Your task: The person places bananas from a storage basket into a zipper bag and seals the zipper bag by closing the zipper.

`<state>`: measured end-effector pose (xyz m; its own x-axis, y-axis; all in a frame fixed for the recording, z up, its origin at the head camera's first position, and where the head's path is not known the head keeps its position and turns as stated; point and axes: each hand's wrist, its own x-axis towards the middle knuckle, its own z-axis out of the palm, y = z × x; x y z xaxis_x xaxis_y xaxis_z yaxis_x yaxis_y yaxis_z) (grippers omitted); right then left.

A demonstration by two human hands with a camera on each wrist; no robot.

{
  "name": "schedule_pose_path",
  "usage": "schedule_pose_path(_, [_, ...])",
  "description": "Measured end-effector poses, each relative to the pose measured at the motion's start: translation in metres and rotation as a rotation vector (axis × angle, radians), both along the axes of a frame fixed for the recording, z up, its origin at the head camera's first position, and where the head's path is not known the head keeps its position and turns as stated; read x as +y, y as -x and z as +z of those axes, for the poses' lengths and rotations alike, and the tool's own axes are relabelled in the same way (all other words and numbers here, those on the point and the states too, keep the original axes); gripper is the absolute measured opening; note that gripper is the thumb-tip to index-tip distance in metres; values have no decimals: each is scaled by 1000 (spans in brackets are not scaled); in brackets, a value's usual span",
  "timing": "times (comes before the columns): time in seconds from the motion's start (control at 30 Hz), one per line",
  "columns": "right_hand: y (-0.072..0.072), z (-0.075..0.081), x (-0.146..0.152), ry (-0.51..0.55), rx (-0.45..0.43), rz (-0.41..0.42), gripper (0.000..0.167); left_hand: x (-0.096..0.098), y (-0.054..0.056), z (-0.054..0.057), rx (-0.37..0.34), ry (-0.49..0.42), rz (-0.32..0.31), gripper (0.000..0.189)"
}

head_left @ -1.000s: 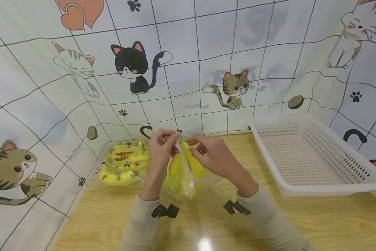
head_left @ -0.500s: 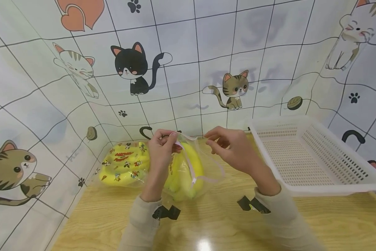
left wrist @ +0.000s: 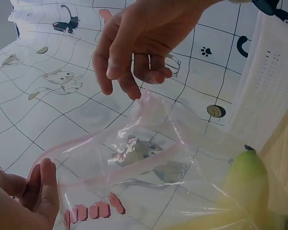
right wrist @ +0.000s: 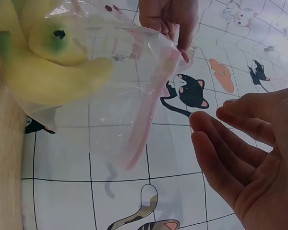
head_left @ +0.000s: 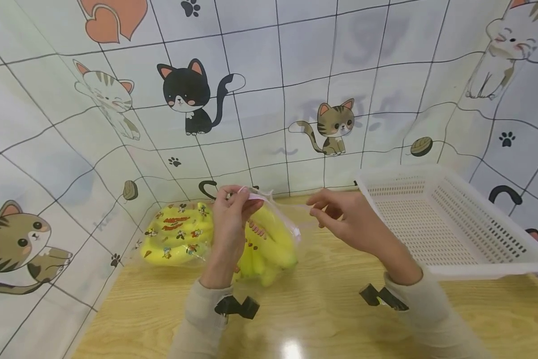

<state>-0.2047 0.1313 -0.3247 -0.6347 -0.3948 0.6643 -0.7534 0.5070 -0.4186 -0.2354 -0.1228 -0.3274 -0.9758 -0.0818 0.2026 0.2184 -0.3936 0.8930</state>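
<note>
My left hand (head_left: 230, 214) pinches one end of the mouth of a clear zip bag (right wrist: 93, 112). A pink zip strip (right wrist: 151, 115) runs along that mouth, with a small white slider (head_left: 297, 233) on it. Yellow bananas (head_left: 273, 239) with greenish tips lie inside the bag, over the table. To the right of the bag's mouth hovers my right hand (head_left: 354, 217), fingers loosely bent. In the right wrist view its thumb and fingers stand apart from the strip with nothing between them. A second printed bag of bananas (head_left: 174, 234) lies left of my left hand.
A white perforated plastic basket (head_left: 385, 244) stands at the right on the wooden table (head_left: 322, 309). Cat-print sheeting (head_left: 260, 89) covers the walls behind and at the sides, close to the bags and basket.
My right hand has drawn away to the right from the bag's mouth. The slider and strip have swung up and right, and the bag's print now shows. My left hand keeps its pinch.
</note>
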Motion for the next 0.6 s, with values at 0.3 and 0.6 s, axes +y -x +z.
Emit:
schedule_pose_path(0.3, [11,-4,10,-17,-183,-125,11,8,-2,-2,-37,-164,-7,12])
schedule_pose_path(0.6, [30,-20,8,-25,-491,-105,23,24,-13,-4,-31,-263,7,42])
